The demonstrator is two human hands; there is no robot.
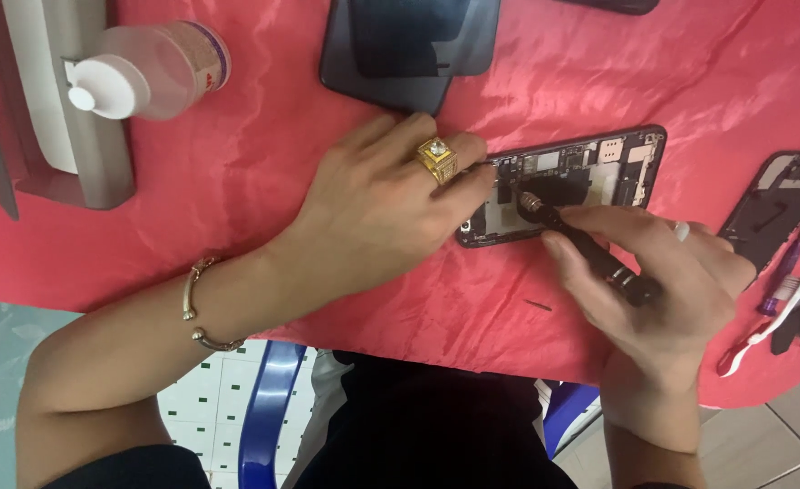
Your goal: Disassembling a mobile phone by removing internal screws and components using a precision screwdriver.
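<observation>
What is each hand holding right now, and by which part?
The right hand grips a black screwdriver by its handle. The left hand holds nothing; it presses on the end of the opened phone.

phone [590, 172] on desk [255, 181], centre | left hand [373, 208] on its left end | right hand [663, 290] with screwdriver [581, 244] at its near edge | bottle [146, 68] far left | second phone [780, 204] right | toothbrush [762, 330] near right
</observation>
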